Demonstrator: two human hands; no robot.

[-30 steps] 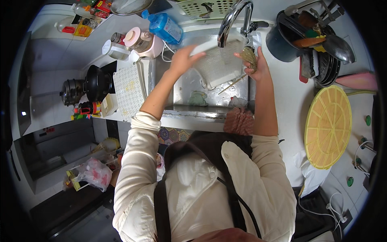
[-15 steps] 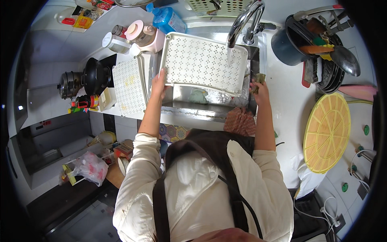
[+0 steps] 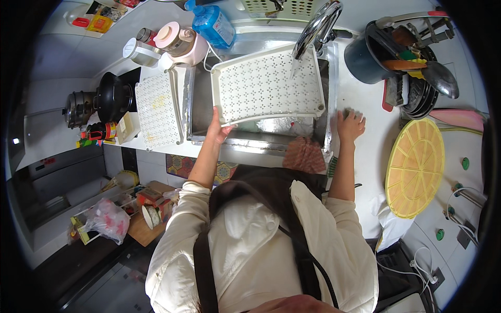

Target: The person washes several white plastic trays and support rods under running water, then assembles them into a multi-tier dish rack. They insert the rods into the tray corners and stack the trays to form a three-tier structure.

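White countertop (image 3: 370,156) runs around a rectangular stainless-steel sink (image 3: 200,99). Over that sink lies one off-white rectangular plastic tray (image 3: 266,86), pierced with rows of small flower-shaped holes, hiding much of the basin. The left hand (image 3: 218,129) grips its near left corner, fingers closed narrowly on the edge. To the right of the sink, the right hand (image 3: 350,125) is on the countertop, fingers apart, with a small dark thing (image 3: 346,111) at their tips; I cannot tell whether it is gripped.

One curved chrome tap (image 3: 315,26) reaches in from behind the sink, its spout above the tray's far right part, in the way there, with water running down onto the tray. One reddish patterned cloth (image 3: 304,155) hangs on the sink's front rim and covers a stretch of it.

Left of the sink is a second off-white pierced tray (image 3: 159,109), making two. Beyond the sink's back left corner stand one blue plastic bottle (image 3: 213,26) and one pink appliance with a clear jug (image 3: 180,44). Right of the sink are one dark blue bucket (image 3: 361,60) crowded with utensils and, further out, one round yellow slatted disc (image 3: 416,167).
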